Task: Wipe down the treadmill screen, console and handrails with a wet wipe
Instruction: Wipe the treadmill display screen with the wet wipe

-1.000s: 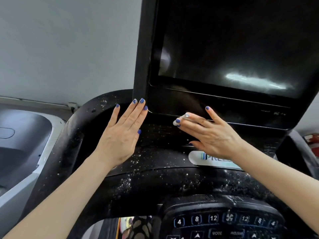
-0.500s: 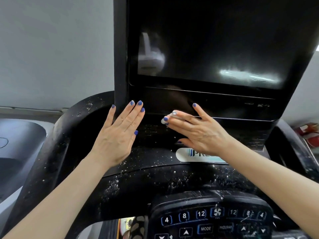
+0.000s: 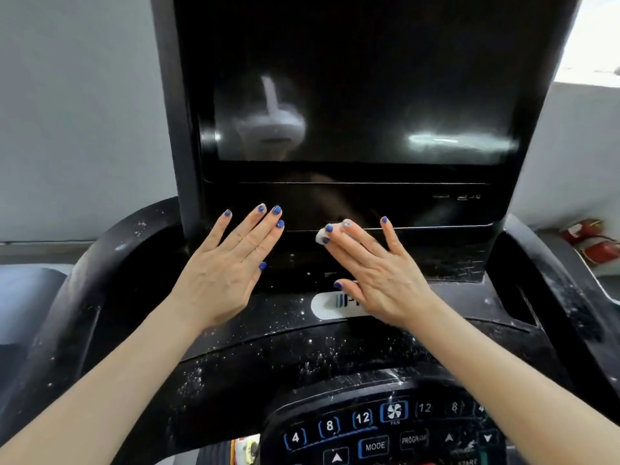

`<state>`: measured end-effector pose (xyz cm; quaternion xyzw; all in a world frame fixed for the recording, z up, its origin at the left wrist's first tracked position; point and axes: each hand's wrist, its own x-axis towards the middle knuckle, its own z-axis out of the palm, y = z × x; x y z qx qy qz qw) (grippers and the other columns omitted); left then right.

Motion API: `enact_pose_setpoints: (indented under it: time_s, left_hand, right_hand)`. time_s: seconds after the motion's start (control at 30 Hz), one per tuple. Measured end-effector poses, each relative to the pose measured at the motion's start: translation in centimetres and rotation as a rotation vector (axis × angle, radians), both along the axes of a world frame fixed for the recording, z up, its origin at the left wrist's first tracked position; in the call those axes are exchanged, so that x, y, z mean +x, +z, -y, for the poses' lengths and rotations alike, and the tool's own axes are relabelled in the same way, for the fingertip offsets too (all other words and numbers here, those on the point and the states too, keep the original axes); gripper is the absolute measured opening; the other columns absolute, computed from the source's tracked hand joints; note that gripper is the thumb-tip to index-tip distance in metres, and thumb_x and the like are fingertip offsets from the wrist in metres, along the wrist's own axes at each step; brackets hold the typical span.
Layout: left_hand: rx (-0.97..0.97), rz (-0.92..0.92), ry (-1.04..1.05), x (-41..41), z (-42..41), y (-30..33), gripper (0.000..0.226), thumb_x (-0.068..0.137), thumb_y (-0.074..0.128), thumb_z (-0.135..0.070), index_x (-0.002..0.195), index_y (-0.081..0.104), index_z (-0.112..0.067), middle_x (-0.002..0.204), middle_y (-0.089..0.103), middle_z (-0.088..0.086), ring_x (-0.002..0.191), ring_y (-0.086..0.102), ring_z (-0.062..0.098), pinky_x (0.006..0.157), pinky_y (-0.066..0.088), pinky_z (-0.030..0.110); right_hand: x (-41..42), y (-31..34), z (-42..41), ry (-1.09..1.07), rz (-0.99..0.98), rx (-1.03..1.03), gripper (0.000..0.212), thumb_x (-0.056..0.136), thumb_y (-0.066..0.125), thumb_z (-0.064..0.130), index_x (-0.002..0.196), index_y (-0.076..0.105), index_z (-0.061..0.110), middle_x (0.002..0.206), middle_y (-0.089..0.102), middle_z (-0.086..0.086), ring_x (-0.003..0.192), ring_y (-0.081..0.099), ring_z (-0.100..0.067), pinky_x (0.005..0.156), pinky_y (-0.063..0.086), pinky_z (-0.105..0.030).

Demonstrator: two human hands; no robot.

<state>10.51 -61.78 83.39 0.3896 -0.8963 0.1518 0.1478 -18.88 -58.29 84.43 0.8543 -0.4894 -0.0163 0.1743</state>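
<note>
**Wet wipe pressed flat under right hand at foot of treadmill screen**

Wet wipe [image 3: 321,235] shows only as a small white wad peeking out beside the fingertips of the right hand [image 3: 375,273], whose grip is flat: fingers straight and together, pressing the wipe against the black console [image 3: 446,260] just below the lower edge of the screen [image 3: 369,95]. The left hand [image 3: 224,273] lies beside it, fingers straight and spread slightly, palm on the same panel near the screen's left post, holding nothing. Half a second ago both hands sat in much the same pose; the view has since shifted so the screen stands more centred, and the right hand's fingertips lie a little nearer the left hand. Below the right palm a white logo sticker [image 3: 327,305] is partly covered. White specks dust the console's curved ledge. Nearest the camera sits the button panel [image 3: 375,444] with numbered keys.
</note>
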Motion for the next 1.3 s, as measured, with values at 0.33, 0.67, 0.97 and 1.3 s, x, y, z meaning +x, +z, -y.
enact_pose_setpoints:
  time_s: [0.33,0.67,0.97,1.3]
  left_hand:
    - [-0.003,0.044,-0.076,-2.4,1.1,0.1,0.061,0.100,0.030,-0.026,0.158,0.020,-0.010,0.168,0.011,0.005,0.155,0.009,0.021,0.125,0.004,0.048]
    - [-0.051,0.056,-0.114,-2.3,1.8,0.3,0.059,0.099,0.032,-0.021,0.155,0.029,-0.007,0.166,0.020,0.007,0.154,0.012,0.021,0.125,0.006,0.047]
    - [-0.078,0.051,-0.107,-2.6,1.6,0.3,0.059,0.099,0.032,-0.023,0.156,0.026,-0.007,0.167,0.016,0.008,0.154,0.013,0.023,0.125,0.002,0.048]
    - [-0.042,0.063,-0.185,-5.9,0.9,0.4,0.060,0.099,0.035,-0.023,0.156,0.027,-0.008,0.167,0.017,0.007,0.154,0.014,0.022,0.125,0.007,0.049]
  right_hand:
    - [8.9,-0.5,-2.5,-0.657,1.108,0.148,0.081,0.094,0.009,0.065,0.149,-0.028,0.019,0.155,-0.042,0.006,0.144,-0.035,-0.004,0.115,-0.026,-0.026]
    - [5.7,0.0,2.3,-0.978,1.371,-0.090,0.084,0.103,0.027,0.050,0.153,-0.022,0.004,0.158,-0.038,-0.011,0.151,-0.025,-0.018,0.124,-0.010,-0.042]
    - [8.7,-1.2,-0.2,-0.807,1.083,0.048,0.087,0.094,0.010,0.061,0.153,-0.023,0.007,0.157,-0.040,-0.008,0.146,-0.035,-0.014,0.119,-0.023,-0.033]
    - [3.7,-0.8,-0.2,-0.821,1.078,0.003,0.085,0.100,0.020,0.058,0.153,-0.021,0.006,0.157,-0.039,-0.007,0.149,-0.031,-0.015,0.122,-0.017,-0.038]
